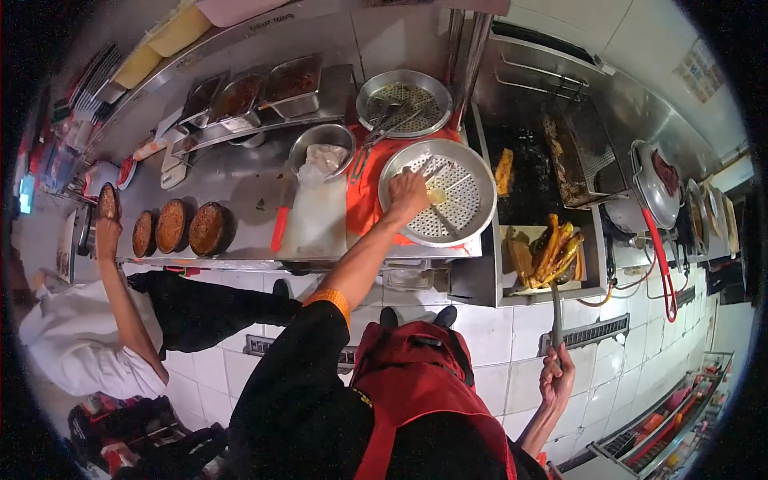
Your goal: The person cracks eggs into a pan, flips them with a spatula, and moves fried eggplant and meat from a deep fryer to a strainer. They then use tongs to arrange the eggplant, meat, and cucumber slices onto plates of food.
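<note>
Head view: my right hand [558, 374] grips a handle [558, 316] beneath fried food [552, 254] at the fryer's [524, 120] front. My left hand [409, 194] reaches into the pan [472, 184]; I cannot tell its grip.

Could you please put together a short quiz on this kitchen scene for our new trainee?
1. Multiple choice: which grip holds the grey handle near the long fried pieces? A) left B) right
2. True or false: the left grip is over the nearer perforated pan.
3. Count: how many round, brown-filled dishes stand in a row on the steel counter?

Key:
1. B, the right grip.
2. True.
3. Three; a co-worker holds a fourth.
</note>
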`<state>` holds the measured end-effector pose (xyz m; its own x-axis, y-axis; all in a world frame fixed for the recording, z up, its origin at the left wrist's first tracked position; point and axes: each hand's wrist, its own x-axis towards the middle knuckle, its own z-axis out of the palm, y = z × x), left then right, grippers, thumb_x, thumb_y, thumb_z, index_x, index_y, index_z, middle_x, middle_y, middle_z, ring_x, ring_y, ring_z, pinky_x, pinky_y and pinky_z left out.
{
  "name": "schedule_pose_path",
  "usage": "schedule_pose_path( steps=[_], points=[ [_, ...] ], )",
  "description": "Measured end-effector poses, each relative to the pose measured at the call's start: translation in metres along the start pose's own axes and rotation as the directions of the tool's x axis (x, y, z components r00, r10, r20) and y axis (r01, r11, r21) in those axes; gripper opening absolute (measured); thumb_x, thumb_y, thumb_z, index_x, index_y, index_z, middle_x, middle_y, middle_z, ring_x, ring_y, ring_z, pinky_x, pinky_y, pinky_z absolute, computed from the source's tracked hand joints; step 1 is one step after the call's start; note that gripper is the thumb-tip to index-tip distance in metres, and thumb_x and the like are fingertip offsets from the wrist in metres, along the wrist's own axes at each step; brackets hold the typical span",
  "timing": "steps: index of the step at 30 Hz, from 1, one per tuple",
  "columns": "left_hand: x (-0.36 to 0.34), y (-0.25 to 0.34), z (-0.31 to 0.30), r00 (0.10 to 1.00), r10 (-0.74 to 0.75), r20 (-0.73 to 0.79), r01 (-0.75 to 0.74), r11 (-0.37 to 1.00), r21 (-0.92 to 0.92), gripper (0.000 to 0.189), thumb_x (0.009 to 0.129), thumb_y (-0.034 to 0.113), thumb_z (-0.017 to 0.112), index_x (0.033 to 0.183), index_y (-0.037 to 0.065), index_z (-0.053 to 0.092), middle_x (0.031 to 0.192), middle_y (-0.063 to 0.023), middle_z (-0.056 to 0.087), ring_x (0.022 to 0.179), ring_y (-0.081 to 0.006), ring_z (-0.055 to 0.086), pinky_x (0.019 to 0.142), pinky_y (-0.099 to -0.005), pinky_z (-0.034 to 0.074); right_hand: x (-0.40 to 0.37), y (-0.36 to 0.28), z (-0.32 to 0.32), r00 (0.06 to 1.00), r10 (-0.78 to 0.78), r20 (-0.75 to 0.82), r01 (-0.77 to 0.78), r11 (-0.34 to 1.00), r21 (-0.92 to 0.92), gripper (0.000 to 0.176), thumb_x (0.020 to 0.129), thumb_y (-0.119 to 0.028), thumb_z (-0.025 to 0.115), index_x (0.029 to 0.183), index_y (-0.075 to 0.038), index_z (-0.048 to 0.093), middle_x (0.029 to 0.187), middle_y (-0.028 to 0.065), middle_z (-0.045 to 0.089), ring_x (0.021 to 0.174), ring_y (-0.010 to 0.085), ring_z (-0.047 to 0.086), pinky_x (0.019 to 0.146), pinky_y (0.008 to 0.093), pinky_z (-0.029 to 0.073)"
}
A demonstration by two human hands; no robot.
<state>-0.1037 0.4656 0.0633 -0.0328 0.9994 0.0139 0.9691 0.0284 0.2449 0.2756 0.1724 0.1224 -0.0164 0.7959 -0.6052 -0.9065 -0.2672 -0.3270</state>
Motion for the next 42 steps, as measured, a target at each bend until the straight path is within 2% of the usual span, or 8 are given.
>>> schedule_pose_path(
  steps=[14, 22, 24, 25, 26, 29, 33, 42],
  points=[
    [-0.018, -0.028, -0.043, 0.998, -0.018, 0.059, 0.029, 0.981, -0.192, 0.025, 0.07, 0.015, 0.061, 0.085, -0.004, 0.066, 0.097, -0.0236, 0.062, 0.088, -0.0388, 0.062, 0.077, -0.0462, 0.05, -0.005, -0.003, 0.073, 0.997, 0.081, 0.009, -0.078, 0.984, -0.159, 0.033, 0.095, -0.014, 0.043, 0.125, 0.001, 0.041, 0.073, 0.0046, 0.045, 0.043, 0.0004, 0.031, 0.028, 0.0116, 0.027],
    [-0.057, -0.055, -0.078, 0.996, 0.049, -0.069, -0.062, 0.978, -0.197, 0.027, 0.071, 0.023, 0.06, 0.077, -0.003, 0.066, 0.095, -0.0238, 0.059, 0.085, -0.0378, 0.06, 0.074, -0.0471, 0.048, 0.059, 0.037, 0.15, 0.993, 0.08, 0.089, -0.011, 0.801, -0.598, 0.036, 0.093, -0.015, 0.047, 0.124, 0.002, 0.043, 0.072, 0.0019, 0.046, 0.045, 0.0007, 0.031, 0.033, 0.0137, 0.028],
    [-0.063, -0.055, -0.081, 0.997, 0.028, -0.071, -0.043, 0.975, -0.22, 0.026, 0.072, 0.023, 0.061, 0.075, -0.002, 0.065, 0.094, -0.0223, 0.059, 0.085, -0.0376, 0.06, 0.073, -0.0475, 0.048, 0.076, 0.065, 0.153, 0.955, -0.196, 0.224, 0.257, 0.163, -0.953, 0.048, 0.089, -0.011, 0.052, 0.132, 0.003, 0.035, 0.081, 0.014, 0.054, 0.045, 0.0128, 0.045, 0.041, 0.0252, 0.042],
    [-0.068, -0.056, -0.082, 0.998, -0.002, -0.068, -0.014, 0.971, -0.24, 0.025, 0.072, 0.024, 0.061, 0.073, -0.002, 0.064, 0.093, -0.0209, 0.058, 0.085, -0.0373, 0.06, 0.072, -0.0478, 0.048, 0.095, 0.085, 0.141, 0.729, -0.335, 0.597, 0.524, -0.289, -0.801, 0.05, 0.087, -0.008, 0.053, 0.132, 0.004, 0.034, 0.087, 0.0212, 0.055, 0.053, 0.0245, 0.053, 0.049, 0.0331, 0.046],
    [-0.074, -0.057, -0.081, 0.998, -0.034, -0.06, 0.018, 0.966, -0.259, 0.025, 0.073, 0.024, 0.062, 0.071, -0.001, 0.063, 0.092, -0.0194, 0.057, 0.085, -0.037, 0.06, 0.071, -0.0482, 0.047, 0.108, 0.105, 0.13, 0.388, -0.253, 0.886, 0.561, -0.698, -0.445, 0.052, 0.085, -0.005, 0.053, 0.132, 0.006, 0.033, 0.092, 0.0285, 0.057, 0.061, 0.0362, 0.06, 0.056, 0.0409, 0.05],
    [-0.085, -0.057, -0.076, 0.994, -0.054, -0.091, 0.024, 0.953, -0.303, 0.027, 0.074, 0.025, 0.063, 0.067, -0.001, 0.06, 0.09, -0.0182, 0.057, 0.084, -0.0362, 0.06, 0.071, -0.0475, 0.047, 0.091, 0.14, 0.148, 0.761, -0.341, 0.552, 0.307, -0.561, -0.769, 0.054, 0.083, 0.0, 0.051, 0.132, 0.01, 0.029, 0.102, 0.0386, 0.051, 0.086, 0.0503, 0.056, 0.072, 0.0517, 0.047],
    [-0.093, -0.065, -0.075, 0.995, -0.073, -0.064, 0.045, 0.932, -0.361, 0.025, 0.074, 0.024, 0.065, 0.066, 0.001, 0.059, 0.089, -0.0171, 0.058, 0.082, -0.0349, 0.06, 0.071, -0.0456, 0.047, 0.094, 0.143, 0.141, 0.653, -0.361, 0.666, 0.417, -0.562, -0.714, 0.055, 0.083, 0.002, 0.05, 0.132, 0.01, 0.027, 0.103, 0.0387, 0.051, 0.088, 0.0502, 0.055, 0.073, 0.0507, 0.047],
    [-0.097, -0.062, -0.075, 0.988, -0.074, -0.139, 0.007, 0.902, -0.432, 0.019, 0.072, 0.021, 0.067, 0.068, 0.003, 0.061, 0.085, -0.013, 0.059, 0.078, -0.0322, 0.06, 0.069, -0.0416, 0.047, 0.096, 0.145, 0.132, 0.735, -0.334, 0.59, 0.348, -0.56, -0.752, 0.059, 0.083, 0.002, 0.05, 0.136, 0.005, 0.023, 0.109, 0.0358, 0.051, 0.09, 0.0501, 0.055, 0.068, 0.0512, 0.049]
  ],
)
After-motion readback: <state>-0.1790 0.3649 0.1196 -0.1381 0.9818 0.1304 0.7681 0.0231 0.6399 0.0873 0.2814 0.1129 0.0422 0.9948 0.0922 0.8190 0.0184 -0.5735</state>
